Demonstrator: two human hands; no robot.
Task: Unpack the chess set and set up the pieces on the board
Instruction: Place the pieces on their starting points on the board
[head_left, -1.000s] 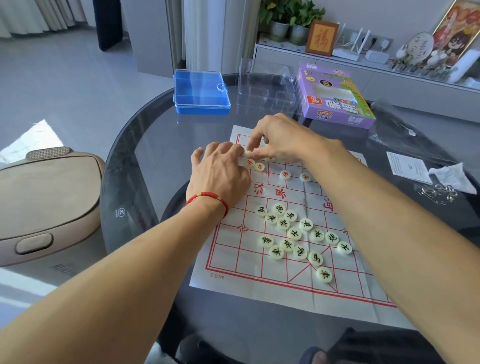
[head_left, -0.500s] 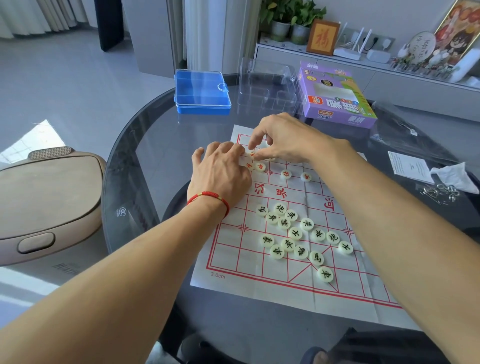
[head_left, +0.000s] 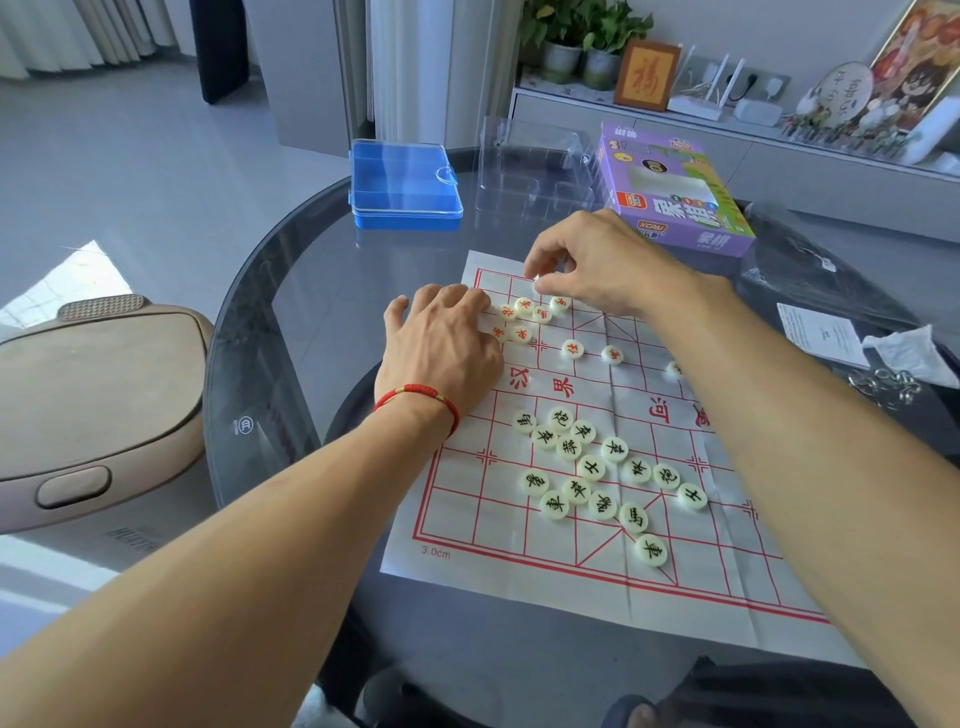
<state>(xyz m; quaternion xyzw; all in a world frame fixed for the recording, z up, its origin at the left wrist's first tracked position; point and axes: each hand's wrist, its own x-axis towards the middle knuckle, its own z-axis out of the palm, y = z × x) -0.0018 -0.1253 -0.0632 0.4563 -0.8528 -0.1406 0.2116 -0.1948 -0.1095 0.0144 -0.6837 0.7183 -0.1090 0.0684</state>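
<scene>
On the far-left corner of the board (head_left: 582, 545): both hands work among the red-marked pieces.
Right hand (head_left: 597, 262): thumb and forefinger pinched narrow on one pale piece (head_left: 540, 282).
Left hand (head_left: 441, 353): flat, fingers spread, tips touching the red cluster (head_left: 524, 317).
Red-marked pieces visible: nine, the pinched one apart.
Black-marked pieces (head_left: 592, 467): sixteen, heaped well nearer than both hands' fingers.
Beyond the fingers: blue case (head_left: 405, 187), purple box (head_left: 670, 192).

A single wide-angle camera on the person's head is looking forward and down, close over the round dark glass table (head_left: 291, 291), taking in both forearms reaching from the lower frame edge, with the room's far wall showing along the top.
</scene>
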